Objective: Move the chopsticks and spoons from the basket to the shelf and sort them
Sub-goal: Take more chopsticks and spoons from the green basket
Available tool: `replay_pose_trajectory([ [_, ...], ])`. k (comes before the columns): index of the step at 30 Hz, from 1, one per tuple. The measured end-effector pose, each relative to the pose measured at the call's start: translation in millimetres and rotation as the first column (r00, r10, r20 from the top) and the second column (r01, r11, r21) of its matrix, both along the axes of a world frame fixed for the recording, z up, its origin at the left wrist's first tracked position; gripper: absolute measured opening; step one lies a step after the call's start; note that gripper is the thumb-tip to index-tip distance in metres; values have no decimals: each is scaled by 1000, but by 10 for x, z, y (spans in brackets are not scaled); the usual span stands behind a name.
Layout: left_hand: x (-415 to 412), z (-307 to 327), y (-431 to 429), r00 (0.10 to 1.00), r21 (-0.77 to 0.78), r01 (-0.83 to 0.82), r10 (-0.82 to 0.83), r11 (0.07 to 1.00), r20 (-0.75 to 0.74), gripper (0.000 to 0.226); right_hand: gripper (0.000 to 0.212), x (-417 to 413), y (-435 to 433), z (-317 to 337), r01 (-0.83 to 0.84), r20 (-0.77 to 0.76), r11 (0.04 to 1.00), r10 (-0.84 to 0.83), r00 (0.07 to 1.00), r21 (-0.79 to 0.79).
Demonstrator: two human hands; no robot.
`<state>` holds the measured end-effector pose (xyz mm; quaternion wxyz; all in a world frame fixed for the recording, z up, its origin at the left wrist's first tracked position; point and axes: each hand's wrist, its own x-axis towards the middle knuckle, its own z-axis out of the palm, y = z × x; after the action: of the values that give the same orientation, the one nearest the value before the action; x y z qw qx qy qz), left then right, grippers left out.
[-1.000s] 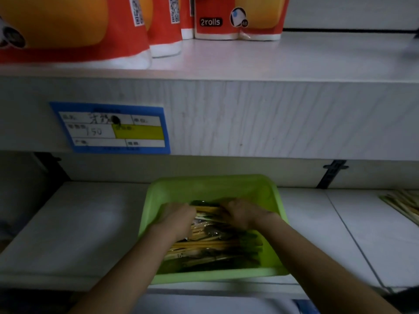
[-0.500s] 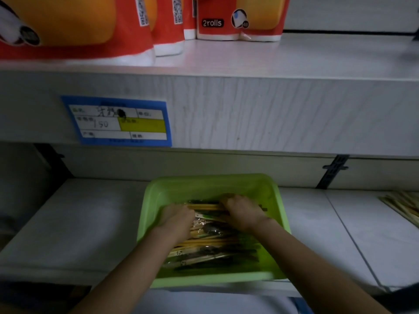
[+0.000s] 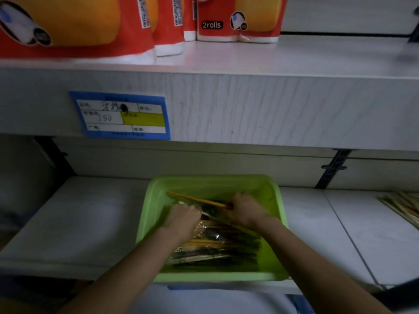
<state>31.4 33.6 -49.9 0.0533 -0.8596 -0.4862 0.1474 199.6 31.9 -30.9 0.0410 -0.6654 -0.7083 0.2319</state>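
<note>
Green plastic basket [image 3: 210, 184], rectangular. Sits upright at the front edge of the pale lower shelf [image 3: 79, 223]. Holds a loose pile of chopsticks [image 3: 215, 245], yellow and dark, many in clear wrappers, mostly crosswise. Yellow pair [image 3: 195, 199]: slants over the pile's far end, right end gripped in the right hand [image 3: 244, 211]. Pale chopsticks [image 3: 403, 207]: lie flat on the shelf, far right.

This is a shop. Pale wood-grain shelves [image 3: 249, 105] run in tiers on slotted wall brackets [image 3: 333, 168]. A blue price label [image 3: 122, 115] with handwritten figures is stuck on one shelf's front edge. Above it stand red packs [image 3: 235, 21] marked "2rolls", lined up as stock.
</note>
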Motion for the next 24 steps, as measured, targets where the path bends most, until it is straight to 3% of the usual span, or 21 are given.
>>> replay_pose_trajectory([
  [4,-47,-8,-1,984,-76,-78,89,994,157,38,34,55,-29,65,-45,72,999,45,996,1],
  [9,-177,49,60,916,-257,-172,250,951,312,26,36,125,-128,79,-108,283,994,100,954,12],
  [11,-185,93,47,907,-267,-142,234,953,350,25,32,102,-153,51,-190,254,980,197,947,-54],
  [15,-108,159,33,900,-116,-22,70,993,429,21,34,33,-164,-21,-304,107,943,318,942,-134],
  [16,-95,161,27,906,-123,31,24,992,422,15,33,22,-163,-28,-308,95,943,320,943,-125],
  [19,-97,59,6,952,-237,96,-20,967,306,36,30,38,-147,-21,-315,85,946,321,943,-82],
  [24,-46,31,-32,977,-140,193,-178,971,116,36,31,56,-122,8,-311,146,949,302,942,44],
])
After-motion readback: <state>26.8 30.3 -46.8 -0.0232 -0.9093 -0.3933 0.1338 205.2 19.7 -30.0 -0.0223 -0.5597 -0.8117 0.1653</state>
